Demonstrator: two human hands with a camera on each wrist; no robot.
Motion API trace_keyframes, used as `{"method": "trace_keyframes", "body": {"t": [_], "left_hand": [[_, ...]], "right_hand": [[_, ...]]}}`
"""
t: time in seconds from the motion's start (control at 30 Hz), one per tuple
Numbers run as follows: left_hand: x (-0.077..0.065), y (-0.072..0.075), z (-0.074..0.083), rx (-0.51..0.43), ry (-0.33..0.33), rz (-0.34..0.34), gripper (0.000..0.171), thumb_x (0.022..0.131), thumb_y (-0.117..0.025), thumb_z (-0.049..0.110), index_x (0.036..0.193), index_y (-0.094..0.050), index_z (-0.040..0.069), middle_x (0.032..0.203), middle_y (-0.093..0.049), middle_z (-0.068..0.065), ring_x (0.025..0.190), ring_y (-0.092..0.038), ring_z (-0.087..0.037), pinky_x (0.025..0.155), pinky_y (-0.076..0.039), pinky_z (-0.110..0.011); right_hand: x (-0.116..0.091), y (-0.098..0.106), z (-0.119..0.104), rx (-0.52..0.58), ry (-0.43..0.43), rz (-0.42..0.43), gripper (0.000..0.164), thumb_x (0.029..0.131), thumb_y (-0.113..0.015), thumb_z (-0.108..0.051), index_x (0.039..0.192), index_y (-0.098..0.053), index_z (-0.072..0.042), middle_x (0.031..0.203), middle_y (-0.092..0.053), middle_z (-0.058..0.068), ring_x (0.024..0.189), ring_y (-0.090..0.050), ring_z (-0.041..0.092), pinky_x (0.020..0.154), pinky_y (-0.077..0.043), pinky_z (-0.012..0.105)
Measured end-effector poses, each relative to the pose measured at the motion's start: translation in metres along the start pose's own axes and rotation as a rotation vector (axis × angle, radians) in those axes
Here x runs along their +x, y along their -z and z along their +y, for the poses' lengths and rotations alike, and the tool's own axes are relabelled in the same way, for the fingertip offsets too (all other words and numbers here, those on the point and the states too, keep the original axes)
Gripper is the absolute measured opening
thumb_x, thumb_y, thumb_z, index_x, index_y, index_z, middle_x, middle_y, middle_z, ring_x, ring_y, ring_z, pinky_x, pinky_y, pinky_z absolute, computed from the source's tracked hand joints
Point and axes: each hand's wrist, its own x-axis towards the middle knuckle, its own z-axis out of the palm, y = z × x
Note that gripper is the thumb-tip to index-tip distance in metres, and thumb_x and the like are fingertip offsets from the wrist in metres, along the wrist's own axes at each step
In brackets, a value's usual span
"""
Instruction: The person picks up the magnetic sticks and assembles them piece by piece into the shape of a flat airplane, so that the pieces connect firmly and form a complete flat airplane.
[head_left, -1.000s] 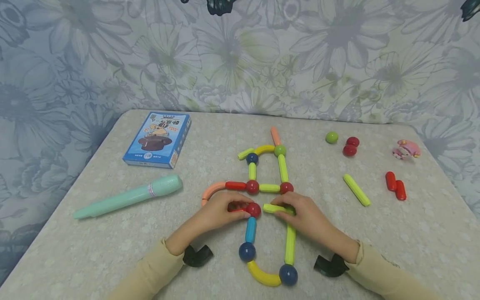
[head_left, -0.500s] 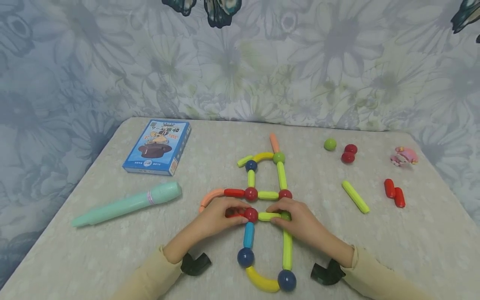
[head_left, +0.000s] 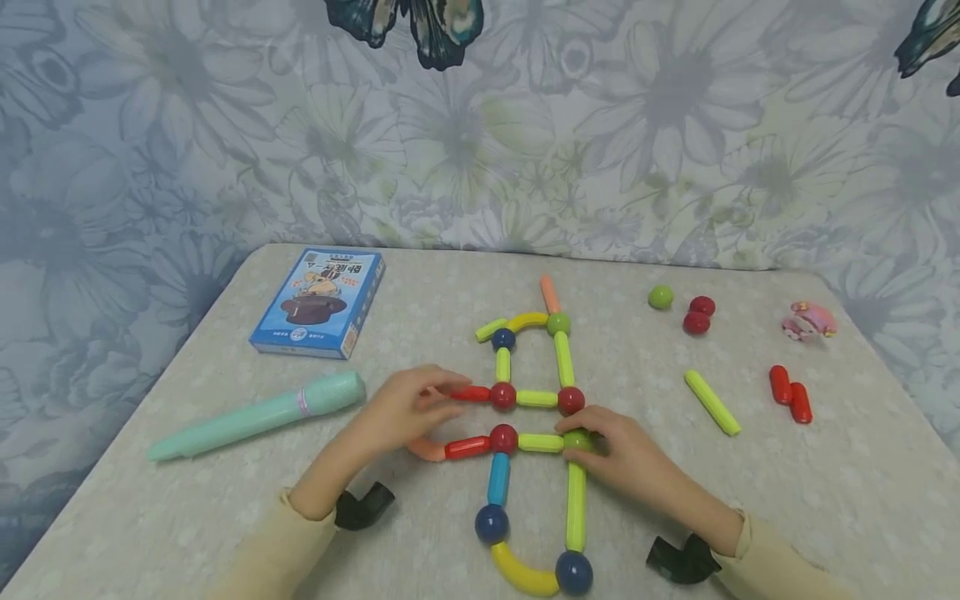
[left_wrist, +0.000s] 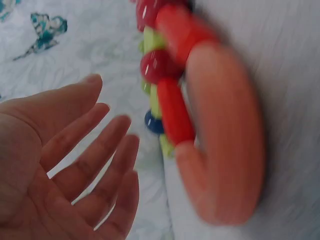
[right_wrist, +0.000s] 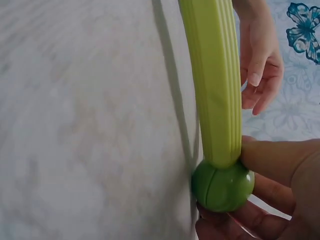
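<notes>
My right hand (head_left: 626,454) holds a green ball (right_wrist: 222,186) between thumb and fingers. A long yellow-green magnetic rod (right_wrist: 214,85) meets that ball and runs to a dark blue ball (head_left: 574,573) near the front. From the green ball's left side a short yellow-green rod (head_left: 541,443) reaches a red ball (head_left: 503,439). My left hand (head_left: 405,408) is off the pieces, fingers loosely spread, over the curved orange rods (left_wrist: 227,135) that join two red rods (left_wrist: 175,112) at the left. A blue rod (head_left: 498,479) and yellow arc (head_left: 525,571) form the lower loop.
The upper loop, topped by an orange rod (head_left: 550,294), lies behind my hands. At left are a blue box (head_left: 317,300) and mint tube (head_left: 258,417). Loose at right are a yellow-green rod (head_left: 712,402), red rods (head_left: 781,385), balls (head_left: 661,297) and a pink figurine (head_left: 810,321).
The short yellow-green rod in my right hand met the red ball, closing the gap. My left hand let go of the red pieces and moved left; my right hand shifted onto the green ball.
</notes>
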Motion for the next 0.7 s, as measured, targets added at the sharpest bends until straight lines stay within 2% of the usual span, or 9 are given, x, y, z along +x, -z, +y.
{"method": "trace_keyframes", "body": {"t": [0.07, 0.1, 0.23, 0.3, 0.47, 0.7], "left_hand": [[0.009, 0.005, 0.001, 0.070, -0.009, 0.016, 0.040, 0.081, -0.074, 0.011, 0.120, -0.063, 0.013, 0.113, -0.060, -0.003, 0.102, -0.054, -0.022, 0.084, -0.046, -0.041], [0.014, 0.005, 0.002, 0.107, -0.016, -0.002, 0.041, 0.081, -0.074, 0.011, 0.121, -0.063, 0.013, 0.114, -0.058, -0.004, 0.104, -0.053, -0.023, 0.084, -0.046, -0.040], [0.035, -0.006, 0.003, 0.221, -0.050, -0.148, 0.048, 0.082, -0.073, 0.013, 0.128, -0.058, 0.015, 0.117, -0.056, -0.005, 0.103, -0.052, -0.019, 0.084, -0.045, -0.034], [0.041, -0.011, 0.004, 0.246, -0.043, -0.181, 0.049, 0.083, -0.073, 0.013, 0.129, -0.057, 0.017, 0.115, -0.058, -0.003, 0.100, -0.053, -0.016, 0.084, -0.045, -0.031], [0.050, -0.017, 0.005, 0.302, -0.063, -0.183, 0.047, 0.082, -0.073, 0.011, 0.127, -0.060, 0.017, 0.108, -0.061, 0.001, 0.092, -0.053, -0.013, 0.081, -0.044, -0.028], [0.061, -0.019, 0.003, 0.330, -0.070, -0.172, 0.047, 0.082, -0.071, 0.006, 0.126, -0.060, 0.018, 0.117, -0.059, 0.002, 0.098, -0.052, -0.012, 0.085, -0.043, -0.028]], "right_hand": [[-0.001, 0.003, 0.002, -0.004, -0.005, 0.003, 0.029, 0.081, -0.075, -0.015, 0.108, -0.065, -0.016, 0.101, -0.060, -0.010, 0.088, -0.054, 0.010, 0.079, -0.048, 0.032], [-0.002, 0.003, 0.003, -0.006, -0.009, 0.000, 0.030, 0.081, -0.075, -0.016, 0.109, -0.065, -0.016, 0.101, -0.060, -0.010, 0.087, -0.054, 0.010, 0.079, -0.048, 0.031], [-0.002, 0.003, 0.006, 0.000, -0.027, -0.026, 0.032, 0.082, -0.074, -0.020, 0.112, -0.064, -0.015, 0.105, -0.060, -0.008, 0.090, -0.054, 0.010, 0.079, -0.048, 0.030], [-0.001, 0.002, 0.007, 0.003, -0.036, -0.036, 0.034, 0.082, -0.074, -0.023, 0.113, -0.064, -0.015, 0.106, -0.060, -0.008, 0.090, -0.055, 0.010, 0.079, -0.048, 0.030], [0.002, 0.003, 0.008, 0.033, -0.038, -0.031, 0.036, 0.082, -0.074, -0.022, 0.114, -0.063, -0.012, 0.107, -0.062, -0.006, 0.091, -0.056, 0.011, 0.077, -0.048, 0.029], [0.007, 0.008, 0.011, 0.038, -0.006, -0.013, 0.037, 0.082, -0.074, -0.021, 0.115, -0.063, -0.009, 0.107, -0.063, -0.002, 0.092, -0.057, 0.014, 0.076, -0.049, 0.029]]}}
